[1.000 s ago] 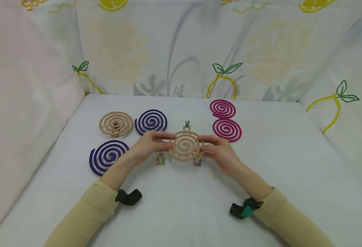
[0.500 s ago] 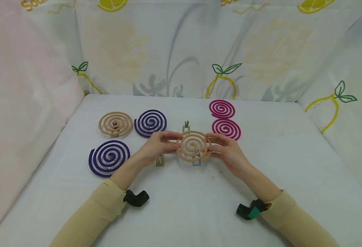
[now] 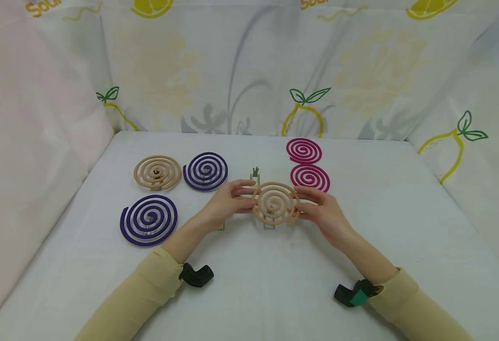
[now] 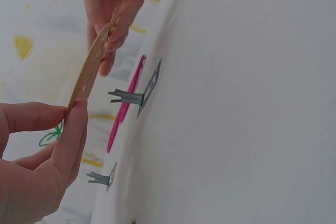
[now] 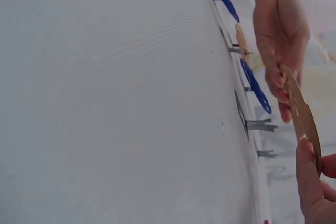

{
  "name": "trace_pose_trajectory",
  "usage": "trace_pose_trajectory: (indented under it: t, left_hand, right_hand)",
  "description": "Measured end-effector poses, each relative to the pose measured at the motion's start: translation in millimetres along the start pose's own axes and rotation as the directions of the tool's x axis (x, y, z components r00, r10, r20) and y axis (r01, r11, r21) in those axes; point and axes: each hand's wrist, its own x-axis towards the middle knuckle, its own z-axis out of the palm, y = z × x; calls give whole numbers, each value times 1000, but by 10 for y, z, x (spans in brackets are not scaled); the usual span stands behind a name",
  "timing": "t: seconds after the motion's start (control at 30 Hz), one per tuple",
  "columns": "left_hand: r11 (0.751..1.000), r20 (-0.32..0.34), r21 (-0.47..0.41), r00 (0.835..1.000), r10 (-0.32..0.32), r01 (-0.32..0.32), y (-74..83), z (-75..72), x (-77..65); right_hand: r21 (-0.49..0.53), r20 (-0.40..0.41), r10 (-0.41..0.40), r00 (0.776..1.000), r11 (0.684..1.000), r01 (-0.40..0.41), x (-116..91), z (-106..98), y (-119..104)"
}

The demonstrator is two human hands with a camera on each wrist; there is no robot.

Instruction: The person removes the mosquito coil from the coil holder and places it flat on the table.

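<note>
A tan mosquito coil point(image 3: 275, 203) is held level above the table between both hands. My left hand point(image 3: 229, 202) pinches its left rim between thumb and fingers, and my right hand point(image 3: 329, 215) pinches the opposite rim. The left wrist view shows the coil point(image 4: 90, 72) edge-on, apart from the tabletop. Under it in the head view is a small silver metal stand point(image 3: 269, 227), whose forked prong point(image 4: 126, 97) sticks up in the left wrist view. Another stand point(image 3: 255, 177) is just behind the coil. A brassy stand point(image 3: 221, 228) is mostly hidden by my left hand.
To the left, two purple coils point(image 3: 150, 216) point(image 3: 207, 169) and another tan coil point(image 3: 156, 172) sit on stands. Two magenta coils point(image 3: 303, 150) point(image 3: 310, 178) lie behind my right hand. A printed cloth point(image 3: 232, 66) hangs behind the white table point(image 3: 275, 293).
Both hands have carried the tan coil to the right, from between the front stands to over the silver one. The other coils stay where they were.
</note>
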Motion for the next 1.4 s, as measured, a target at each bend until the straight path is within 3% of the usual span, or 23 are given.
trace_pose_trajectory:
  t: [0.77,1.4]
  left_hand:
    - [999,-54,-39,999,1,-3,-10,370,82]
    - [995,-105,89,993,50,-41,-55,728,140]
  right_hand:
    - [21,-11,5,1000,1000,-5,-24,-315,5]
    - [-2,-20,-45,999,999,45,-101,-634,24]
